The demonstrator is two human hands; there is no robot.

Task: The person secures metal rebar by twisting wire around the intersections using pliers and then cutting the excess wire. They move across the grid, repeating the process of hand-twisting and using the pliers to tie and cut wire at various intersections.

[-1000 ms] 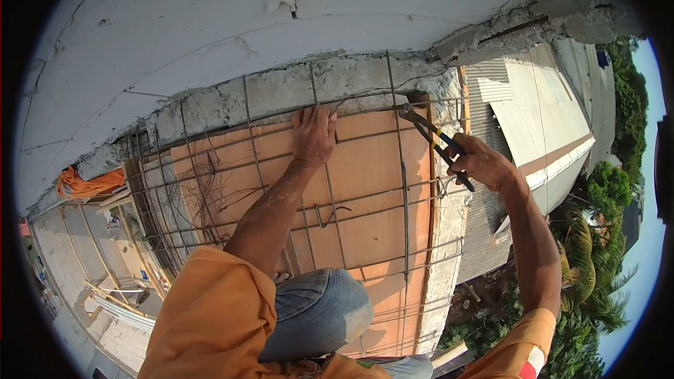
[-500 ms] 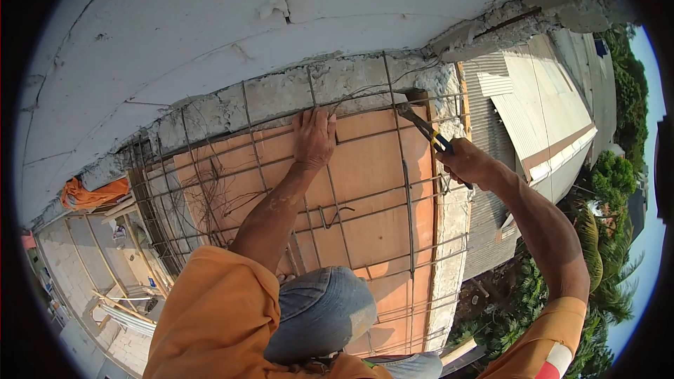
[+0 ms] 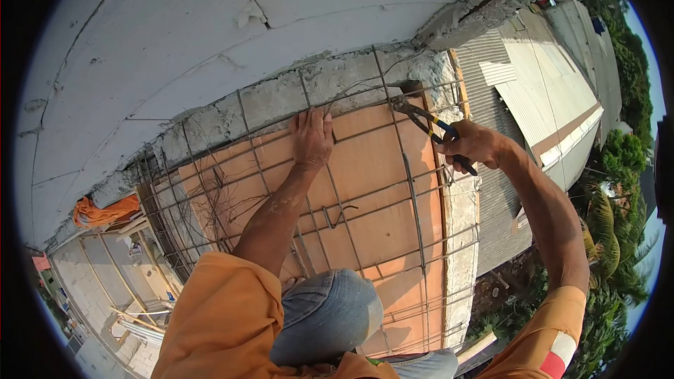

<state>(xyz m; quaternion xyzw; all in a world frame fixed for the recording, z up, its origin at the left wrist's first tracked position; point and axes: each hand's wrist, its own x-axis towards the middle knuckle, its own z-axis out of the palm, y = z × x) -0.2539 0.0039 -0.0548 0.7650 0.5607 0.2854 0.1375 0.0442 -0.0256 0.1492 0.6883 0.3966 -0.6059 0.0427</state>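
Note:
My left hand (image 3: 311, 142) rests at the upper part of a steel rebar grid (image 3: 409, 168), its fingers bent over a bar; the fingertips are partly hidden. My right hand (image 3: 474, 146) holds a pair of end-cutting pincers (image 3: 423, 121) with dark handles marked blue and yellow. Their jaws are at a bar crossing near the grid's upper right corner, and the handles are spread apart. A thin tie wire (image 3: 351, 86) runs close to the jaws. Beneath the grid lies an orange-brown plywood sheet (image 3: 372, 217).
A pale block wall (image 3: 168, 35) rises above the grid. Tangled wire (image 3: 217, 196) lies on the left bars. A rough concrete edge (image 3: 461, 238) borders the right side, with lower metal roofs (image 3: 547, 98) and trees beyond. Orange cloth (image 3: 105, 210) sits at far left.
The pincers' handles have spread wider in my right hand, with the jaws still at the same crossing. My left hand stays on the bar. The view has shifted slightly.

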